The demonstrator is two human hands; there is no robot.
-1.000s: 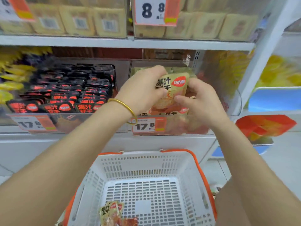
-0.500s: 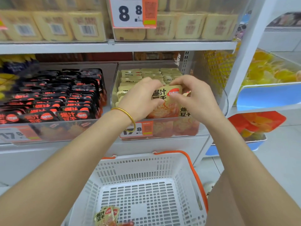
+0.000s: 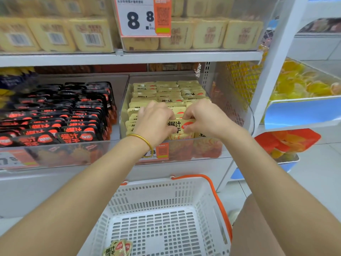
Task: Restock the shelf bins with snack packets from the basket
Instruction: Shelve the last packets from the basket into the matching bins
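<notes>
My left hand (image 3: 156,122) covers the left part of the yellow packet (image 3: 178,126), and most of my fingertips are tucked behind it, so I cannot tell how deep they reach. The price tag (image 3: 162,151) on the bin front is half hidden behind my wrist and its gold bangle (image 3: 145,143). Lower down, the packets blur behind the clear wall. The few packets in the basket (image 3: 118,248) are cut off by the bottom of my view.

Both my hands pinch the one packet at its top. My left fingers curl round its left side, and my right hand (image 3: 203,117) nips the right corner between thumb and fingers. The packet stands upright in the front row of the clear bin (image 3: 203,150), just behind the front wall.

That wall's rim runs right under my wrists. Yellow rows fill the bin to the back, and the black packets (image 3: 77,115) lie beyond the divider on my left. The shelf above sits well clear of my knuckles. The white basket (image 3: 162,193) sits below the bin, between my forearms.
</notes>
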